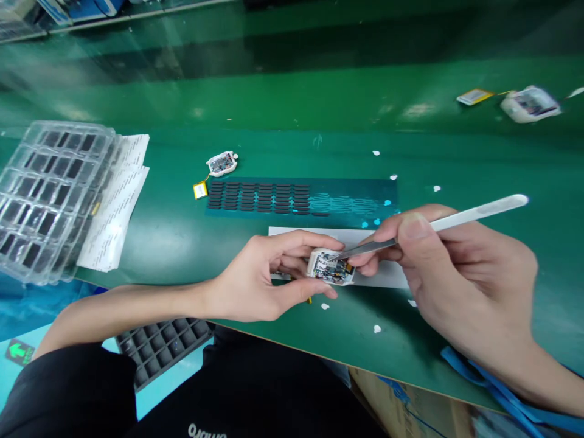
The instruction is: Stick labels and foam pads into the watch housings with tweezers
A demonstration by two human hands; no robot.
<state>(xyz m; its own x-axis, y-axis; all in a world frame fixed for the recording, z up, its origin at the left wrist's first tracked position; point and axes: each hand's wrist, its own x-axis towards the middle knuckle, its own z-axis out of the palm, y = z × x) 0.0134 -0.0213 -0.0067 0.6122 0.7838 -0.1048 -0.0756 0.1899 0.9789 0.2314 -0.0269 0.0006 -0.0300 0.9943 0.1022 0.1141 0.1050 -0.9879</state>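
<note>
Between the thumb and fingers of my left hand (260,280) is a small white device housing (332,267), its circuit board facing up. My right hand (456,267) grips metal tweezers (479,213), whose tips reach onto the circuit board. Under both hands lies a white sheet (383,275). Just behind it is a teal film strip (356,188) with rows of dark strips (260,199) on its left part. Another white housing (222,163) sits behind the film, wired to a small yellow-edged battery (200,190).
Stacked clear plastic trays (50,201) stand at the left on printed paper sheets (116,213). A third housing (531,104) with a battery (475,96) lies at the far right. Small white stickers (376,329) are scattered about. A dark compartment tray (164,347) is below the table edge.
</note>
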